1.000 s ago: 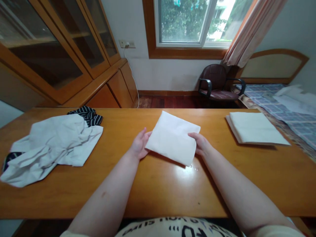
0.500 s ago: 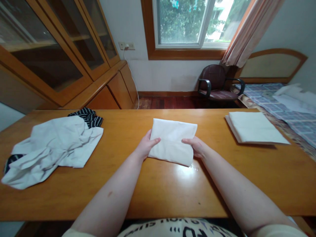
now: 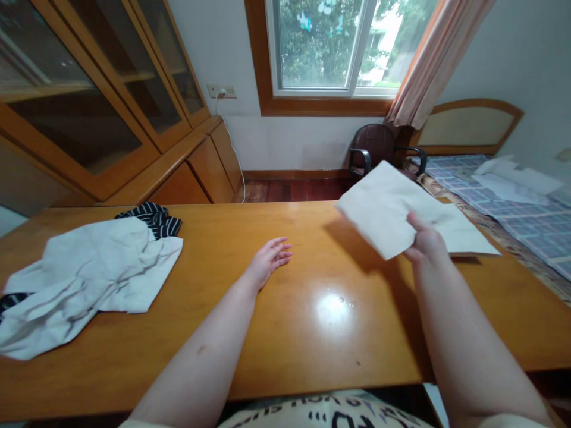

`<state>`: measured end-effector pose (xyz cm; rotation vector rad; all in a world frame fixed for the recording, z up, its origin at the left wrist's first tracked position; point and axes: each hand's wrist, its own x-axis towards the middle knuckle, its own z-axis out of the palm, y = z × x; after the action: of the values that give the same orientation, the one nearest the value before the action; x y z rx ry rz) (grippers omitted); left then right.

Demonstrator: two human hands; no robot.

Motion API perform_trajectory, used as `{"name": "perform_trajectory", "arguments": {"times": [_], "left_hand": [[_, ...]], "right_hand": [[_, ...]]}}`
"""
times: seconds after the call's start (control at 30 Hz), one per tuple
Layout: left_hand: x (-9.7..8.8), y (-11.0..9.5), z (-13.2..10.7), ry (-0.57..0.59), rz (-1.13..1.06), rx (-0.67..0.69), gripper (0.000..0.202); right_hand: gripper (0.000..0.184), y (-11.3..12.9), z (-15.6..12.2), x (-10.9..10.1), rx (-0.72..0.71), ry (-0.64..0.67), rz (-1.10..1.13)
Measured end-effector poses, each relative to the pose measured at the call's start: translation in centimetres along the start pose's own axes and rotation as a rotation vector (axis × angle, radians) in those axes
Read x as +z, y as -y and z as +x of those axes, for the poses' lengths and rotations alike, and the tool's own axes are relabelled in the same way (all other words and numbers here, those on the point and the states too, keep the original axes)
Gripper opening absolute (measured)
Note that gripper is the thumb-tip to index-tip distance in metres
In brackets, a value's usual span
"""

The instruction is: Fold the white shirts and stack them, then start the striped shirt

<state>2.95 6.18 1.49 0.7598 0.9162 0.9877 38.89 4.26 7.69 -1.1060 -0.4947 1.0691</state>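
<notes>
The crumpled white garment (image 3: 84, 279) sits heaped on the bench (image 3: 285, 362) with the striped dark cloth (image 3: 151, 217) poking out behind it; the left hand (image 3: 267, 261) is empty, fingers spread wide, low over the bench; the folded white cloth (image 3: 379, 208) is pinched in the right hand (image 3: 426, 241), up over the folded stack (image 3: 468, 235), and a firm grip on one edge is best so the fold doesn't flop open; earlier it was held flat between both hands, now it's been lifted one-handed.
</notes>
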Motion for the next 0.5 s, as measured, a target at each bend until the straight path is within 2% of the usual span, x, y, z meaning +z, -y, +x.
{"name": "perform_trajectory", "arguments": {"times": [0.03, 0.07, 0.13, 0.2, 0.27, 0.37, 0.5], "left_hand": [[0.0, 0.0, 0.0, 0.005, 0.005, -0.001, 0.03], [0.1, 0.0, 0.0, 0.007, 0.009, -0.002, 0.03], [0.1, 0.0, 0.0, 0.004, 0.011, -0.006, 0.03], [0.1, 0.0, 0.1, -0.001, 0.011, -0.01, 0.029], [0.1, 0.0, 0.1, -0.003, 0.012, -0.012, 0.028], [0.1, 0.0, 0.2, -0.008, 0.012, -0.016, 0.027], [0.1, 0.0, 0.1, -0.011, -0.002, -0.017, 0.025]], "right_hand": [[0.031, 1.1, 0.7, -1.4, -0.089, -0.131, 0.032], [0.034, 2.0, 1.2, -2.7, -0.176, -0.199, 0.026], [0.038, 3.6, 1.9, -5.2, -0.309, -0.29, -0.096], [0.042, 4.6, 2.3, -7.4, -0.364, -0.379, -0.213], [0.042, 4.9, 2.7, -9.1, -0.368, -0.443, -0.177], [0.037, 4.5, 3.3, -11.1, -0.314, -0.467, 0.007], [0.035, 3.4, 4.2, -12.4, -0.26, -0.456, 0.089]]}}
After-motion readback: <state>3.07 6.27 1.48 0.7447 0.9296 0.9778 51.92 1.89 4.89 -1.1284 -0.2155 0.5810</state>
